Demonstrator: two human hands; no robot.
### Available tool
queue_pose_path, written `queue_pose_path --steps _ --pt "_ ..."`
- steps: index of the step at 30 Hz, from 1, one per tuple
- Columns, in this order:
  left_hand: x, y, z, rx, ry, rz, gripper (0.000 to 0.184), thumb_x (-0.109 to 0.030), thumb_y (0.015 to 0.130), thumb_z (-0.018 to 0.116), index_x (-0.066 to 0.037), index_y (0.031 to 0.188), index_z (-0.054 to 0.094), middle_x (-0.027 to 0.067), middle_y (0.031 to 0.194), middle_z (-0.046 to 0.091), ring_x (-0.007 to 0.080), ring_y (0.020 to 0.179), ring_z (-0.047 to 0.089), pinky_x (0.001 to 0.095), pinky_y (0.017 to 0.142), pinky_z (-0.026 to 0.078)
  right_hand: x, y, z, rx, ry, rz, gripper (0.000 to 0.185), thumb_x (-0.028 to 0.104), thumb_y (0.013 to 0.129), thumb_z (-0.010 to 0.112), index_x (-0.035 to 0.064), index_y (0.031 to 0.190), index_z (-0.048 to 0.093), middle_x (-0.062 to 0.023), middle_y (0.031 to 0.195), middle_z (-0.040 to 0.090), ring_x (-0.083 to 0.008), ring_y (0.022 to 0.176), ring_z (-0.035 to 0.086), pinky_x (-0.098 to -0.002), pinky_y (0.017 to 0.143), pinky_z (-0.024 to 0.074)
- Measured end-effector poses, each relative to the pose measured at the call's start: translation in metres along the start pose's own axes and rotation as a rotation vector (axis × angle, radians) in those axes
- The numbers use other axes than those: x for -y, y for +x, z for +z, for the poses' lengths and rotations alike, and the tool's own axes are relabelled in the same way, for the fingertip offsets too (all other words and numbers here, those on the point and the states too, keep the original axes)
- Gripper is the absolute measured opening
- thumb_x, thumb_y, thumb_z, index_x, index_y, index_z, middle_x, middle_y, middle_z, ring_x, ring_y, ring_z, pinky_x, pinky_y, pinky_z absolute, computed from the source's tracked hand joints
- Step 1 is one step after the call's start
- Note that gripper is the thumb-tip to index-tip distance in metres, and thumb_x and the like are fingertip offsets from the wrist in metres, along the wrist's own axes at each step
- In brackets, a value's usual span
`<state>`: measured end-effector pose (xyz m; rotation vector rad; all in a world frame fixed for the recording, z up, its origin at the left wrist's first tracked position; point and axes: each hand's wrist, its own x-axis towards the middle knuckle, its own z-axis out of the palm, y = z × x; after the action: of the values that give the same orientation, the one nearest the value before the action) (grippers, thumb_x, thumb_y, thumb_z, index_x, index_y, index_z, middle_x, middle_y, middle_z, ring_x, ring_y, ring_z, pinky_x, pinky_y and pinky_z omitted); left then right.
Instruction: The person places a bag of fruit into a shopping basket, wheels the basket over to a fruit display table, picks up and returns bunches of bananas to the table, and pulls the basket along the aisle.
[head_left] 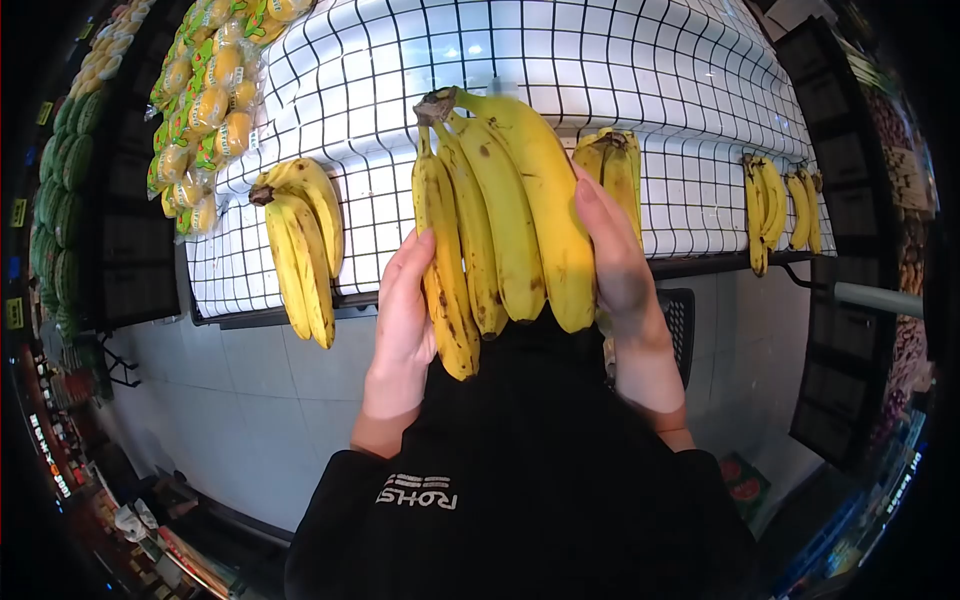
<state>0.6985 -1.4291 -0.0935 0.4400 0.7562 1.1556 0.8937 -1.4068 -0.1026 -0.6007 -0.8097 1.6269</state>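
A large bunch of yellow bananas [510, 200] with brown spots is held up in front of the chest, its dark stem at the top and the tips pointing down. My left hand [405, 300] presses against its left side, fingers partly behind the fruit. On the right side my right hand [620, 265] grips the outermost banana, with the thumb lying along its edge. Behind my right hand, another banana bunch [612, 165] rests on the checked cloth and is partly hidden.
The table has a white cloth with black grid lines [380, 200]. A banana bunch [300, 240] overhangs its front edge at left; smaller bunches [768, 205] lie at right. Wrapped yellow fruit [210, 108] is piled at the back left. Produce shelves stand on both sides.
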Motion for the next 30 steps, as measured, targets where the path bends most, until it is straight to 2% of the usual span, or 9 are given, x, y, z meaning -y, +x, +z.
queue_pose_path --steps 7,9,12,15,16,19,20,24,30 --pt "0.008 0.002 0.007 -0.039 0.087 -0.024 0.039 -0.021 0.104 0.036 0.005 0.132 0.041 0.0182 0.122 0.059 0.0239 0.103 0.065 0.0351 0.087 0.057 0.011 -0.009 0.0 -0.052 -0.073 0.066 0.053 0.024 0.102 0.046 -0.0033 0.144 0.032 -0.0091 0.131 0.053 -0.0123 0.114 0.052 -0.0252 0.097 0.04" --pt "0.014 0.002 0.015 -0.045 0.179 0.055 0.04 -0.023 0.104 0.036 0.005 0.133 0.041 0.0181 0.123 0.058 0.0234 0.103 0.065 0.0345 0.087 0.056 0.016 -0.011 -0.008 -0.063 -0.14 0.011 0.055 0.023 0.101 0.049 -0.0032 0.145 0.031 -0.009 0.132 0.051 -0.0122 0.117 0.05 -0.0254 0.099 0.0392" --pt "0.027 0.004 0.037 -0.005 0.335 0.103 0.042 -0.024 0.104 0.034 0.005 0.134 0.04 0.0183 0.124 0.057 0.0232 0.104 0.064 0.0337 0.088 0.054 0.019 -0.017 -0.028 0.039 0.045 -0.105 0.057 0.024 0.1 0.049 -0.0031 0.146 0.029 -0.0106 0.138 0.046 -0.0138 0.126 0.044 -0.0274 0.104 0.0364" --pt "0.046 0.014 0.059 0.02 0.46 0.146 0.043 -0.022 0.103 0.035 0.005 0.136 0.039 0.0178 0.129 0.054 0.0237 0.109 0.061 0.0341 0.091 0.052 0.035 -0.031 -0.054 -0.093 0.071 -0.122 0.056 0.022 0.1 0.048 -0.0027 0.146 0.029 -0.0112 0.139 0.046 -0.0154 0.127 0.044 -0.0293 0.105 0.0361" --pt "0.058 0.018 0.067 0.054 0.392 0.157 0.043 -0.021 0.103 0.036 0.004 0.139 0.036 0.0167 0.132 0.052 0.0228 0.114 0.058 0.0341 0.095 0.049 0.043 -0.038 -0.062 -0.143 0.071 -0.119 0.054 0.02 0.1 0.047 -0.0023 0.146 0.03 -0.0121 0.14 0.046 -0.0177 0.127 0.045 -0.0308 0.105 0.0371" --pt "0.088 0.037 0.09 0.162 0.373 0.111 0.042 -0.014 0.103 0.039 0.001 0.142 0.033 0.0139 0.134 0.051 0.0209 0.118 0.055 0.0334 0.098 0.046 0.047 -0.054 -0.105 -0.244 0.095 -0.156 0.053 0.02 0.099 0.047 -0.0023 0.145 0.031 -0.0136 0.14 0.046 -0.0196 0.128 0.046 -0.0312 0.104 0.0383" --pt "0.097 0.046 0.091 0.184 0.329 0.025 0.05 -0.009 0.101 0.046 0.001 0.146 0.027 0.0114 0.139 0.047 0.017 0.124 0.049 0.03 0.103 0.04 0.049 -0.06 -0.123 -0.271 0.098 -0.152 0.052 0.019 0.1 0.045 -0.0021 0.145 0.031 -0.0144 0.141 0.045 -0.0205 0.128 0.047 -0.0315 0.104 0.0392" --pt "0.15 0.08 0.116 0.259 0.297 -0.03 0.051 -0.009 0.099 0.05 0.001 0.145 0.029 0.0107 0.136 0.049 0.0158 0.119 0.051 0.0289 0.1 0.042 0.057 -0.074 -0.191 -0.327 0.121 -0.135 0.049 0.016 0.101 0.043 -0.0013 0.145 0.032 -0.0135 0.14 0.047 -0.0186 0.126 0.049 -0.0308 0.102 0.0418" --pt "0.207 0.128 0.13 0.074 0.364 -0.213 0.038 -0.013 0.096 0.051 0.001 0.13 0.044 0.011 0.119 0.058 0.0175 0.108 0.057 0.0302 0.091 0.046 0.043 -0.08 -0.264 -0.512 0.181 -0.075 0.048 0.019 0.101 0.046 -0.0011 0.143 0.036 -0.0116 0.136 0.051 -0.0174 0.121 0.053 -0.0294 0.097 0.0456"
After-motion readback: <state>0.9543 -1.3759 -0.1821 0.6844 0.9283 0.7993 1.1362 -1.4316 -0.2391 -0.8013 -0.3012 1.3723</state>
